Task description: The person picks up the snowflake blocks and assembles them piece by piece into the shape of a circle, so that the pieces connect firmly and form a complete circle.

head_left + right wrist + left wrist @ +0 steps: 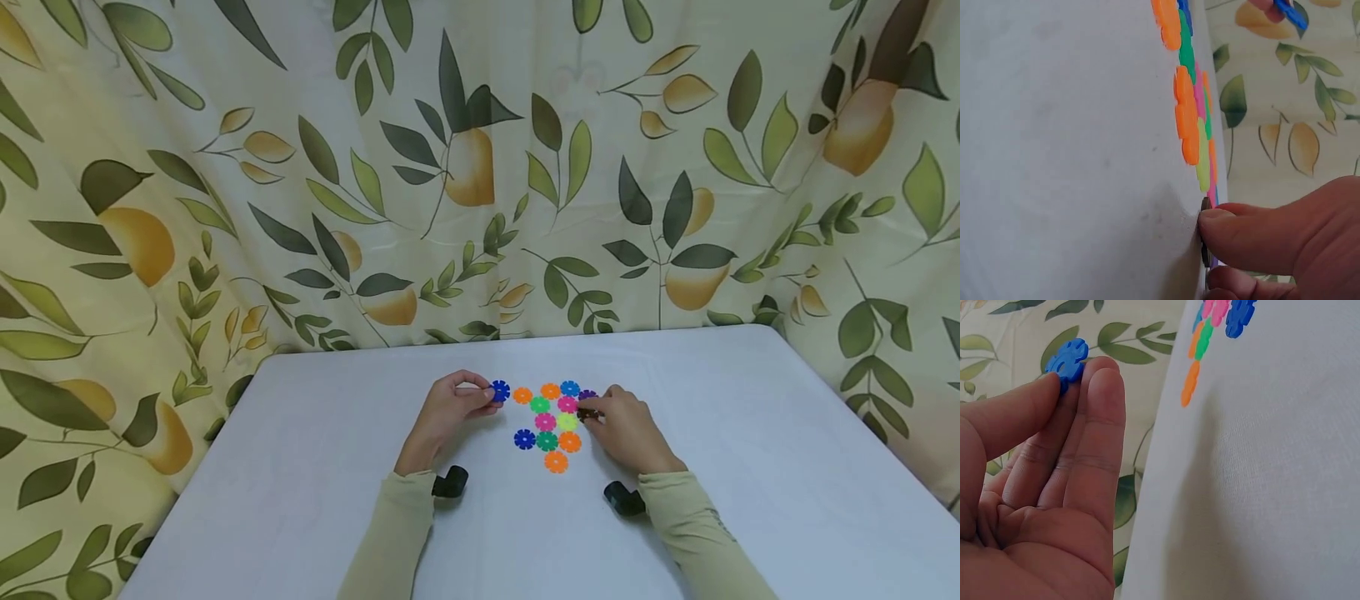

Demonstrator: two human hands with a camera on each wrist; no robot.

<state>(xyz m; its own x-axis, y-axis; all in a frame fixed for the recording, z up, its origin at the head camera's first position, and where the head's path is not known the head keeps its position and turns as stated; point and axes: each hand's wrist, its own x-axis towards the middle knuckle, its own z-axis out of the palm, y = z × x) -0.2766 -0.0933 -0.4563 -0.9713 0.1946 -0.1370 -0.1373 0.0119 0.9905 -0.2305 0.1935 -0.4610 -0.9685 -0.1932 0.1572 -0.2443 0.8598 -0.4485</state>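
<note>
Discs (pixel 542 423) clustered on table (pixel 300 467); hands (pixel 452 410) (pixel 627 428) left and right of them; curtain (pixel 480 167) behind table.

Left sleeve (pixel 392 533) at seven o'clock and right sleeve (pixel 693 529) toward five are pale green (fairly snug); wrist cameras (pixel 452 482) are black.

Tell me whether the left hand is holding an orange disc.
No, the left wrist view shows the left hand pinching a blue disc.

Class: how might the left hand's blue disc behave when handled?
Pinched near its edge by the left hand, the blue disc shows no sag, so it is probably stiff. It looks thin, so likely light. Its notched rim suggests bumpy rolling.
</note>
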